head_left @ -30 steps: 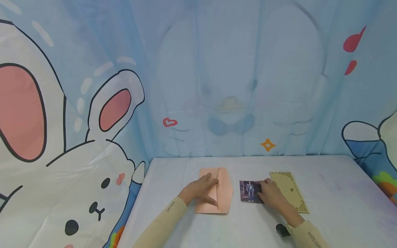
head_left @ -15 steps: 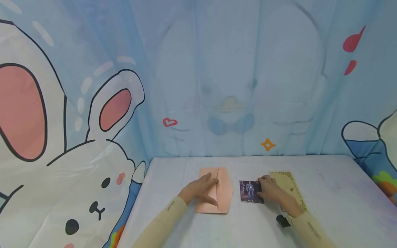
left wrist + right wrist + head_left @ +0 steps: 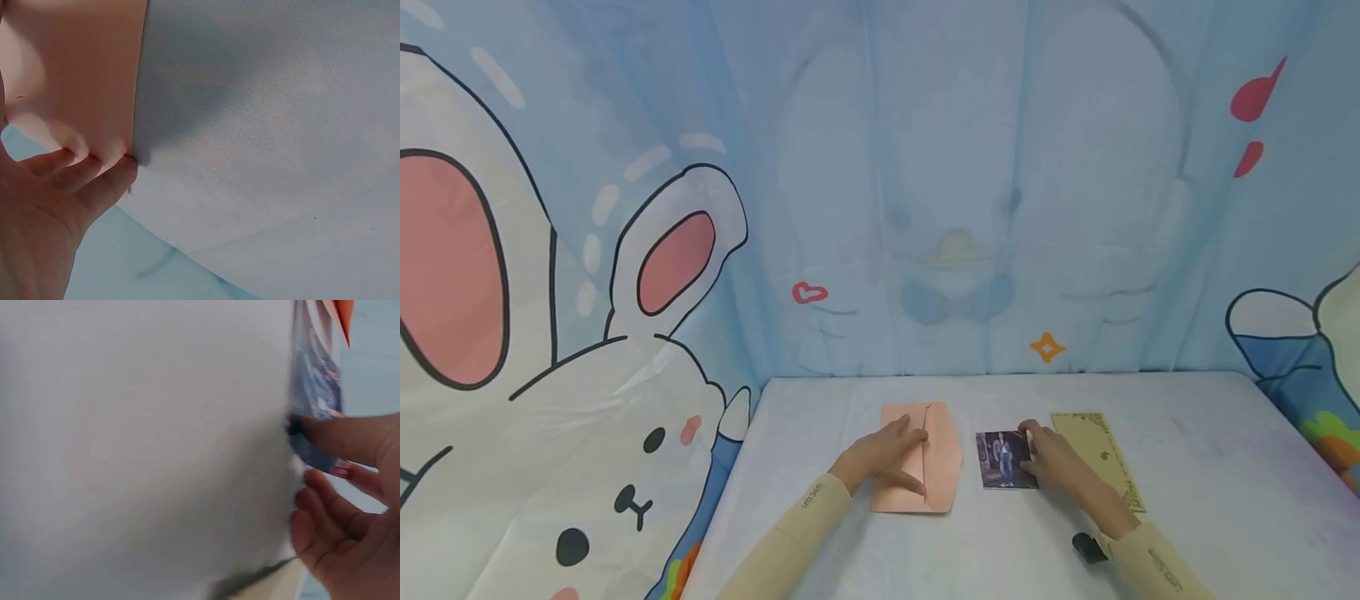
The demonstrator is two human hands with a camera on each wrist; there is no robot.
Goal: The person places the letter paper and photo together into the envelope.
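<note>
A pale pink envelope point(image 3: 942, 458) lies on the table, its flap edge toward the right. My left hand point(image 3: 883, 457) rests on it with spread fingers; in the left wrist view, fingertips point(image 3: 119, 175) touch the envelope's edge. To the right is a photo point(image 3: 1000, 460) of a standing person. My right hand point(image 3: 1060, 462) pinches the photo's right edge between thumb and finger. In the right wrist view the photo point(image 3: 315, 387) looks curved, and the other fingers curl loosely below it. Beside that hand lies a cream card point(image 3: 1093, 446) with an ornate border, partly hidden by the hand and forearm.
A white cloth covers the table point(image 3: 1210, 467). Behind it hangs a light blue curtain point(image 3: 955, 167) printed with cartoon figures, including a white rabbit at left. A small black object point(image 3: 1088, 547) sits at the right wrist.
My right hand has shifted slightly to the left, its fingers now at the photo's edge, and the photo has moved a little. The left hand stays on the envelope.
</note>
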